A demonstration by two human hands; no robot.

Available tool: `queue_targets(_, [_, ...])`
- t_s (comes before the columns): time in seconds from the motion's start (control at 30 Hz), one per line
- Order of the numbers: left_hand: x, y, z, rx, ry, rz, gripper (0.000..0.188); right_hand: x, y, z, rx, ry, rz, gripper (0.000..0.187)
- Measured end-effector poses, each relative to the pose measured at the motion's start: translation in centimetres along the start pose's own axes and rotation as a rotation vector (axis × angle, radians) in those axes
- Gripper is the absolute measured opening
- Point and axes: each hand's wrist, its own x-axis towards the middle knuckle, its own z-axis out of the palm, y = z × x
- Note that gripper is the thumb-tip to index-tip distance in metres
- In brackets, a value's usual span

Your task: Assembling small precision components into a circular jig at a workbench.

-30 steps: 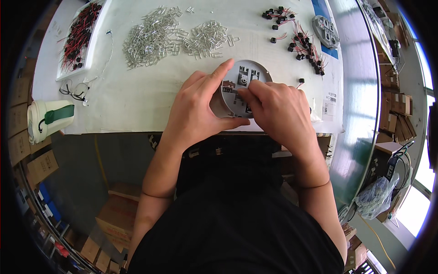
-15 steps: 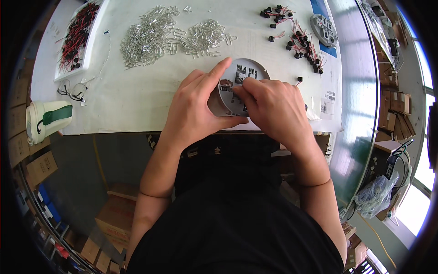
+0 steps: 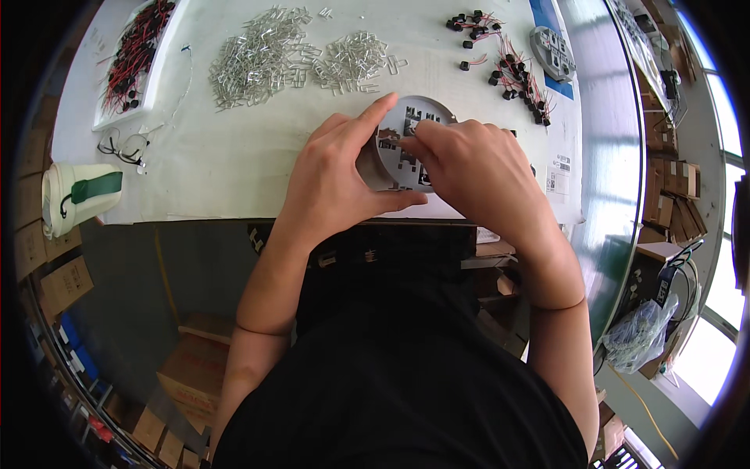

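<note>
Between my hands, close to the table's front edge, a round grey plastic housing (image 3: pixel 391 162) is tilted with its inner side up. Dark slots and small metal parts show inside it. My left hand (image 3: pixel 332 172) grips the housing's left side, index finger along the far rim and thumb at the near rim. Over the right part of the housing, my right hand (image 3: pixel 488 168) has its thumb and index finger pinched together at the inner parts. Whatever lies between those fingertips is too small and covered to make out.
Two piles of bent metal wire clips (image 3: pixel 262 59) lie at the back. Black buzzer-like parts with red wires (image 3: pixel 512 78) are at the right, near another grey housing (image 3: pixel 552 53). At the left are a white tray (image 3: pixel 144 109), glasses (image 3: pixel 125 148) and a white-and-green cup (image 3: pixel 82 195).
My right hand has shifted slightly away from me, its pinched fingertips now farther up inside the housing. The right forearm has swung outward a little. My left hand keeps its grip.
</note>
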Motion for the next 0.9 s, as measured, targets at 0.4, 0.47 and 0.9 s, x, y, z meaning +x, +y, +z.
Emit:
queue_targets(0.4, [0.18,-0.1,-0.33,0.057,-0.032,0.024,0.109,0.37,-0.57,0.43,0.038,0.026,0.012,0.024])
queue_targets(0.47, [0.14,-0.2,-0.32,0.052,-0.027,0.032,0.109,0.37,-0.62,0.28,0.02,0.005,0.024,0.025])
queue_targets(0.9, [0.1,-0.2,-0.28,0.036,-0.039,0.039,0.109,0.08,-0.02,-0.06,0.074,-0.006,0.031,0.032])
